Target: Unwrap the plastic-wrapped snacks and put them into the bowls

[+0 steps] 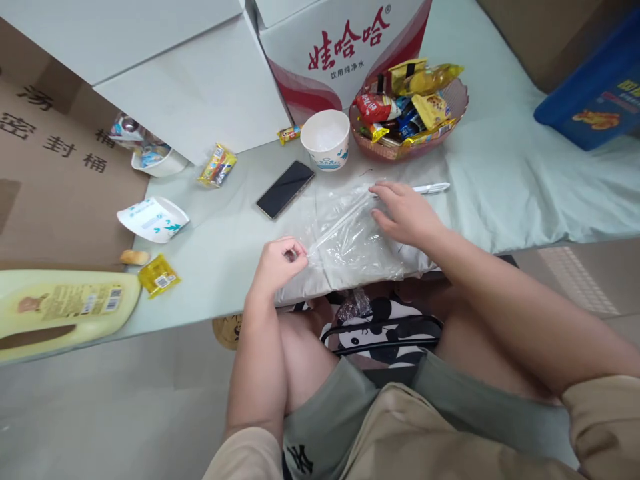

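A clear plastic bag [350,243] lies crinkled on the cloth in front of me, with a folded strip running slantwise between my hands. My left hand [279,265] is closed in a pinch at the near left end of that strip. At its far right end, my right hand [406,212] rests with fingers stretched out, fingertips touching the plastic and thumb apart. Just beyond the right hand lies a white pen [436,189], partly hidden by it. A black phone [285,189] lies to the left of the bag, and a white paper bowl [326,139] stands behind it.
A pink glass bowl [387,152] piled with packaged snacks stands at the back right. White cartons [195,93] line the rear. On the left are a paper scoop [154,219], a yellow packet [159,275] and a yellow jug [65,307]. A blue container [590,87] stands far right.
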The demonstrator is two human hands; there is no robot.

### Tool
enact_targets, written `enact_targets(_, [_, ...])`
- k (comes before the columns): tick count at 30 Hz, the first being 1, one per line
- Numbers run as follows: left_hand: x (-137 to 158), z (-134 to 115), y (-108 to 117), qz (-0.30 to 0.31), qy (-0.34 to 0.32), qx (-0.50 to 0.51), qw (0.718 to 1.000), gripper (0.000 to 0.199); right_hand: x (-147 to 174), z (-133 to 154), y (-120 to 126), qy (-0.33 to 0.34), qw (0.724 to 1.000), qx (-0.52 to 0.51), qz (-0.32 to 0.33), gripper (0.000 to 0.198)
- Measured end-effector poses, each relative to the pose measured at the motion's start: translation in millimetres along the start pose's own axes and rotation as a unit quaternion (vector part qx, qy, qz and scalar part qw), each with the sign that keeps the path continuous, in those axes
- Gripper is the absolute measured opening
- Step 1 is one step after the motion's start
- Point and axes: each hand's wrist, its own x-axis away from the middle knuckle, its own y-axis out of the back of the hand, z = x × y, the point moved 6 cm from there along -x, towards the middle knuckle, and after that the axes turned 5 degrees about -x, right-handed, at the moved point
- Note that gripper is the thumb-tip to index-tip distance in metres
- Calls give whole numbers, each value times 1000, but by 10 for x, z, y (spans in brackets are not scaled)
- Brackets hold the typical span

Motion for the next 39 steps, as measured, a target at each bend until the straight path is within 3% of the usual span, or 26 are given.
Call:
enact_targets(5, [106,103,83,36,30,26,999,13,-63,-224,168,-32,998,20,-56,43])
enact_targets(8, [125,142,74,45,51,22,997,18,20,-82,319,-6,996,-11,-90,38])
enact_targets(10, [107,130,62,30,43,12,999,22,143,178,289,54,996,-54,-38,40])
enact_targets(12, [69,107,25,18,24,2,1000,29,349,525,103,152,981,-85,87,49])
enact_targets(14, [19,101,-26,11,7,-10,1000,34,611,801,-152,228,949,-61,211,74])
enact_targets(16, [-34,128,-71,1,1,-25,1000,37,798,902,-373,239,932,-2,272,86])
enact_targets(20, [-96,307,-10,-76,70,-61,993,26,872,830,-544,212,937,66,268,81])
enact_targets(25, [-45,469,200,-189,159,-52,968,24,746,674,-448,190,940,37,280,77])
enact_targets(27, [-21,460,247,-205,143,-24,968,29,670,651,-338,193,943,-11,271,60])
enact_targets(29, [-5,373,273,-201,65,15,977,32,576,637,-178,199,945,-99,239,45])
enact_targets(31, [20,214,253,-150,-50,50,986,44,451,554,5,158,948,-211,178,39])
enact_targets(33, [66,49,162,-53,-129,50,989,59,327,370,140,49,942,-315,103,36])
enact_targets(36, [152,-143,-43,74,-144,1,987,82,245,54,192,-146,902,-405,5,32])
enact_targets(39, [235,-339,-271,128,-148,-61,979,105,227,-129,154,-251,854,-454,-41,29])
